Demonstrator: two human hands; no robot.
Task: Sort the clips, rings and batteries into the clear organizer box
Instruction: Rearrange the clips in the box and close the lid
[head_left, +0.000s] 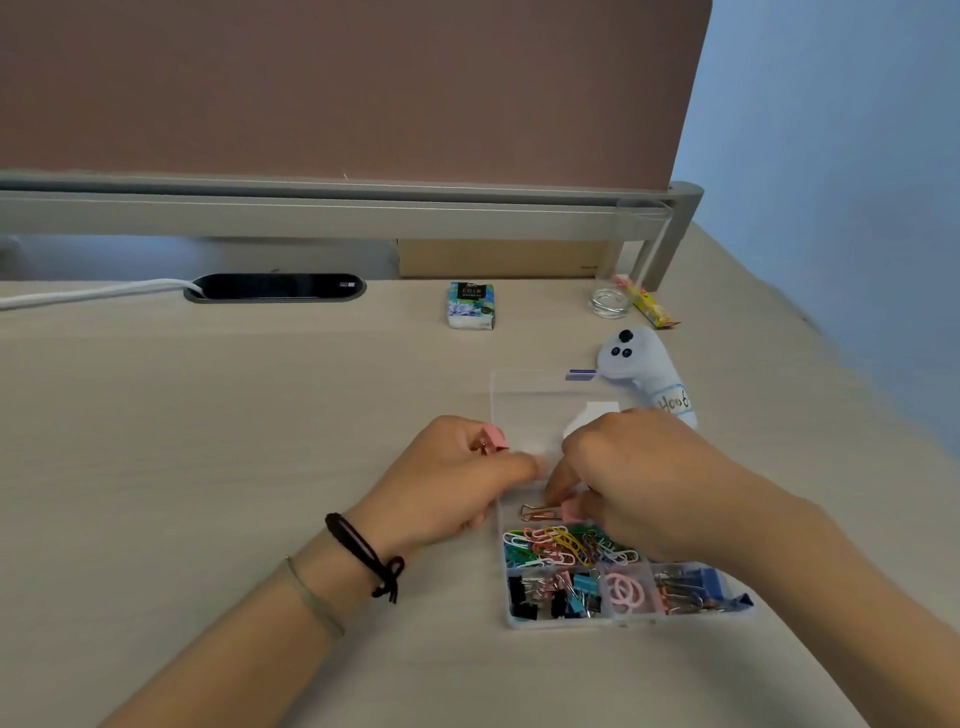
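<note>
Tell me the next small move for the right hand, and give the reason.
Probably release the pink binder clip that the right hand pinches low over the clear organizer box. It already hangs over an upper compartment, just above the paper clips. The left hand holds another pink clip that waits its turn.

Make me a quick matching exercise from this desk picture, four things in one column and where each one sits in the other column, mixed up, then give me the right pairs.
Things:
1. pink rings
2. coloured paper clips
3. tissue packet
4. pink binder clip

Places:
A. far on the desk, near the partition
B. held in the left hand
C. front row, middle compartment of the organizer box
D. compartment just behind the front row, partly under the right hand

Pairs: 1-C, 2-D, 3-A, 4-B
</note>
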